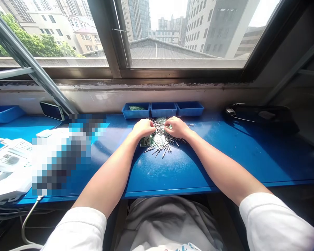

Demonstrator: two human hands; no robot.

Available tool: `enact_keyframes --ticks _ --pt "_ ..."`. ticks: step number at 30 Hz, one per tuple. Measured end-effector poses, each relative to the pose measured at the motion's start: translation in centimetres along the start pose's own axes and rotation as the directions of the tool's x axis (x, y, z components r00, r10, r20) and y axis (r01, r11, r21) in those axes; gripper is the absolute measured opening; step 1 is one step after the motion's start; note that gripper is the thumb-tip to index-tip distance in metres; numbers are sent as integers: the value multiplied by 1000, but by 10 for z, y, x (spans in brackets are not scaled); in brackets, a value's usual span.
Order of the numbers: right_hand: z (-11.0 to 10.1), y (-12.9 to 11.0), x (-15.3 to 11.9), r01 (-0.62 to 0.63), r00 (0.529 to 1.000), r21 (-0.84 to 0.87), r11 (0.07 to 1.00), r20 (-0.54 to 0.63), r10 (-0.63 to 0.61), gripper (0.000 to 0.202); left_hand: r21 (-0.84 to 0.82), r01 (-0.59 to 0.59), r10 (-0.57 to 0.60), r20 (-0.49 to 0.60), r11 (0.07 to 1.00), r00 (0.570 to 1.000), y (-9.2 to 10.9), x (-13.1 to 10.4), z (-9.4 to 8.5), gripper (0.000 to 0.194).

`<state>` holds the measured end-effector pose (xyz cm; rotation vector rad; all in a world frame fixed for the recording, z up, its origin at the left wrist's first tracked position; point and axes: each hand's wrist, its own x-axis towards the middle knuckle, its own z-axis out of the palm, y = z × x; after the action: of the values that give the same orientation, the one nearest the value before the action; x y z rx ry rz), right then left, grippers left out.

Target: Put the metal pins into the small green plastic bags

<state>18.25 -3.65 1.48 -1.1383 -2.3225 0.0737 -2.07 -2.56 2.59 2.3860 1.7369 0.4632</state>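
Observation:
A loose pile of thin metal rods [163, 150] mixed with small green pieces [159, 140] lies on the blue table [159, 177] in front of me. My left hand [144, 128] is at the left side of the pile, fingers curled inward and pressed together. At its upper right side, my right hand [177, 127] has its thumb and fingers closed in a pinch, with a bit of green showing by the fingertips. What either hand holds is too small to make out. The hands are apart, with part of the pile showing between them.
Behind the pile stand three joined blue bins [163, 110]; the left one holds green pieces [136, 108]. A phone [52, 111] leans near a metal strut [39, 66]. White plugs and cables [12, 155] are at left, beside a blurred patch. A black object [264, 116] lies at right.

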Motion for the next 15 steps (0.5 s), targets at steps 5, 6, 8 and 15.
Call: enact_keyframes --ticks 5,6,8,15 --pt "-1 -2 -1 13 1000 -6 1000 -2 -13 9 123 -26 26 0 992 1000 10 -1 1 18" --pt "-1 -3 -1 16 1000 -5 1000 1 -16 10 158 -28 28 0 987 1000 12 -2 0 21" --pt "-1 -4 -1 19 1000 -3 1000 3 -19 10 209 -27 25 13 978 1000 16 -3 0 25" --pt "0 -3 0 26 999 -2 1000 -34 -26 12 136 -39 50 -79 990 996 17 -3 3 28"
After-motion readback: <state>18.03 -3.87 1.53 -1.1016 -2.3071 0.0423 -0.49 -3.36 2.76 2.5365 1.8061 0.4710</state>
